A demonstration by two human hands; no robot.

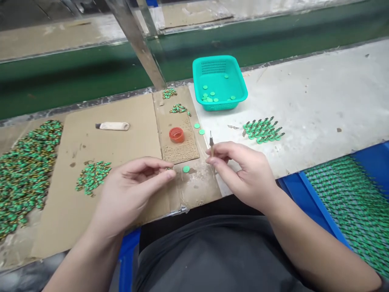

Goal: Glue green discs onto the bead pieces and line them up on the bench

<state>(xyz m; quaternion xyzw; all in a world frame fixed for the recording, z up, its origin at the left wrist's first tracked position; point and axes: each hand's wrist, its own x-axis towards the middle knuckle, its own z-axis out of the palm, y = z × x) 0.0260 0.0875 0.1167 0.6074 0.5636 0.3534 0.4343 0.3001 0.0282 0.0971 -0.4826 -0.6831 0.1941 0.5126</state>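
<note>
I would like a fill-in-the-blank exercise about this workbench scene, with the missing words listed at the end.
1. The right hand pinches a thin tool that points ____.
2. The teal basket holds a few loose green ____.
3. The small round cap on the cardboard pad is ____ in colour.
4. The left hand pinches a tiny part; one green disc lies on the cardboard to the ____ of its fingertips.

Missing words: up; discs; orange-red; right
</note>
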